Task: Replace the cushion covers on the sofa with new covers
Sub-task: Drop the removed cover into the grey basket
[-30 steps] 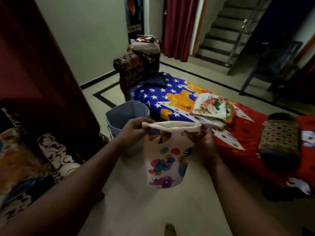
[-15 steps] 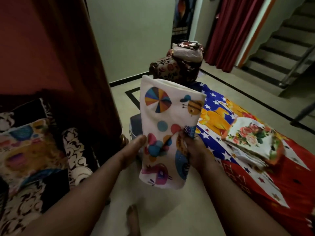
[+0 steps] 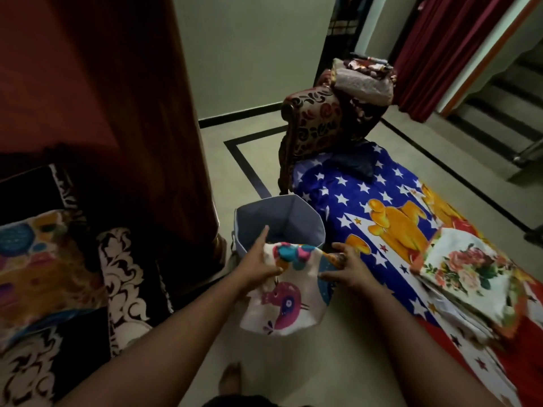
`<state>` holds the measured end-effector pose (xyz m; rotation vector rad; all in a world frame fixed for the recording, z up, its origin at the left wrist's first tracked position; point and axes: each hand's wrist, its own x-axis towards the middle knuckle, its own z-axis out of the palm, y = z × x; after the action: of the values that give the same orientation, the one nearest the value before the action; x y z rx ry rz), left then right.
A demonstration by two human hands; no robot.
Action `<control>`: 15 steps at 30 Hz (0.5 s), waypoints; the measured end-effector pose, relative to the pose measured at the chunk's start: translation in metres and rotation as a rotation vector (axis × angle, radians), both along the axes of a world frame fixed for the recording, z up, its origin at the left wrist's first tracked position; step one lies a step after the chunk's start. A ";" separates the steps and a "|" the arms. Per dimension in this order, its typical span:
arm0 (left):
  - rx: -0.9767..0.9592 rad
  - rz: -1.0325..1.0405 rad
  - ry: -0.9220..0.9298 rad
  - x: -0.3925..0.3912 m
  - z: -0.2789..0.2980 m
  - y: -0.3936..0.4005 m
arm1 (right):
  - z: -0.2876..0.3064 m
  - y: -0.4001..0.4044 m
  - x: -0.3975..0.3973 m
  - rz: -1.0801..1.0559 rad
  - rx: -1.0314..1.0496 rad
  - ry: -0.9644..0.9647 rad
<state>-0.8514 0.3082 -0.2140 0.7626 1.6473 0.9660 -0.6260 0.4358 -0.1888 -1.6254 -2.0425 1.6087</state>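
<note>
Both forearms reach forward and downward from the near edge of the view, converging over the pale floor (image 3: 346, 356). The left hand (image 3: 260, 264) lies on the left edge of a white cushion cover (image 3: 289, 292) printed with coloured shapes and a pink bird. Its index finger points straight out toward the far side, over the mouth of a grey fabric bin (image 3: 279, 218), while the thumb presses on the cloth; whether the other fingers curl under the fabric cannot be told. The right hand (image 3: 348, 270) rests on the cover's right edge with its fingers spread and slightly bent, the thumb pointing left across the cloth. This looks like a loose, wide touch more than a firm grasp.

The cover hangs between the two hands, its far end draped at the near rim of the bin and its near end sagging toward the floor.

To the right, a blue sheet with white stars (image 3: 361, 186) covers a low surface, with a folded floral cover (image 3: 467, 271) lying on it. At the far end of the sheet stands a patterned sofa arm (image 3: 317, 124) with folded cloths (image 3: 364, 80) stacked on top. On the left edge sits a dark patterned cushion (image 3: 38, 277), beside a dark red curtain (image 3: 117, 98). A bare foot (image 3: 232, 377) shows at the near edge, between the forearms.
</note>
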 end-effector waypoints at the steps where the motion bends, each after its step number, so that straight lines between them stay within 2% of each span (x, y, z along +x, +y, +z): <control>1: -0.032 -0.067 0.131 -0.012 -0.002 0.008 | -0.005 0.007 -0.010 0.061 0.080 -0.061; 5: -0.201 -0.209 0.941 -0.047 -0.005 0.037 | -0.010 0.036 -0.048 0.302 0.483 -0.350; 7: -0.257 -0.222 1.158 -0.061 -0.008 0.054 | -0.016 0.059 -0.065 0.401 0.614 -0.442; 11: -0.282 -0.280 1.354 -0.085 -0.022 0.089 | -0.031 0.111 -0.093 0.483 0.628 -0.436; 15: -0.308 -0.339 1.297 -0.104 -0.041 0.140 | -0.046 0.172 -0.126 0.490 0.638 -0.367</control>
<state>-0.9558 0.4478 -0.2548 1.5409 2.5079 -0.1707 -0.7523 0.6078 -0.2348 -1.3014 -2.8980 0.5933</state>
